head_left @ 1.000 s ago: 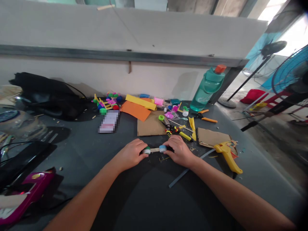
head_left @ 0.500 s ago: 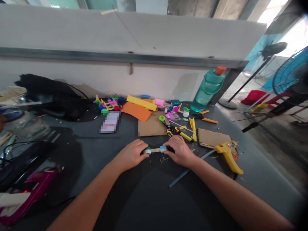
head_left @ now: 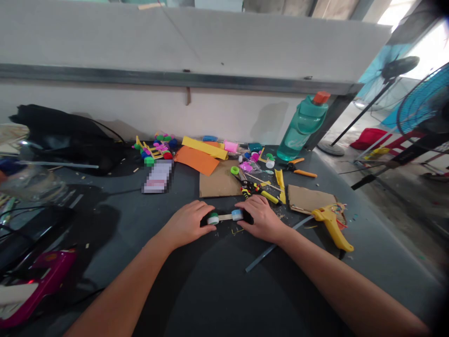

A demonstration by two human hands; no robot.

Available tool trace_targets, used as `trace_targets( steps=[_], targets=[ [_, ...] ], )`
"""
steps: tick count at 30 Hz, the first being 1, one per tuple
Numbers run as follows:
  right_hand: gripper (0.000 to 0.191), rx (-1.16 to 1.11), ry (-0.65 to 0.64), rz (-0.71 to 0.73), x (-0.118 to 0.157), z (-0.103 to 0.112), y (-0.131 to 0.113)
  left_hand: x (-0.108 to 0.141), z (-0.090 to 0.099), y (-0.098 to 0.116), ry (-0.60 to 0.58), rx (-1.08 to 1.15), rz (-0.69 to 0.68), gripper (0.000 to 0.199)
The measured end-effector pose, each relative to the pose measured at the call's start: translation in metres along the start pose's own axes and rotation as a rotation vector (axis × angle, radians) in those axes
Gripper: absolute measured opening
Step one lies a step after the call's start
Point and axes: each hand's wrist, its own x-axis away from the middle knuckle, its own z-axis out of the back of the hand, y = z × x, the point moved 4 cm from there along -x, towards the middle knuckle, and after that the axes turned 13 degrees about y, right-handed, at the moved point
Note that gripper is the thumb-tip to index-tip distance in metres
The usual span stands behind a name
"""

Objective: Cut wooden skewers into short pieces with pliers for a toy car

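Over the tabletop [head_left: 210, 285], fingers are held parted around the work, contact unclear: the left hand [head_left: 189, 221] around one green-and-white bottle cap [head_left: 213, 219], the right hand [head_left: 261, 219] around one blue-and-white cap [head_left: 237, 215]. Both appear already bridged by one wooden stick [head_left: 225, 217], nothing further yet attached. Beyond, one glue gun [head_left: 332, 227] and two cardboard pieces [head_left: 217, 185] are seen.
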Motion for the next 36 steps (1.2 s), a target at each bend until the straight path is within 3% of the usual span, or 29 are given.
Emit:
trace_targets(
  steps=[5,17,25,36],
  targets=[
    [0.040,0.006,-0.001,-0.011,-0.0003,-0.0001,-0.0001,0.0003,0.0013,-0.0007,-0.027,0.014,0.004,0.054],
    [0.048,0.054,-0.022,-0.022,-0.0013,0.0018,-0.0017,-0.0011,0.0027,-0.0020,-0.006,0.054,0.051,0.053],
    [0.034,0.080,-0.016,-0.012,-0.0031,0.0029,-0.0039,-0.0016,0.0058,-0.0027,-0.009,0.102,0.075,0.033],
    [0.020,0.042,-0.029,0.024,-0.0018,0.0003,0.0009,-0.0029,0.0008,-0.0003,-0.018,0.084,-0.015,0.023]
  ],
)
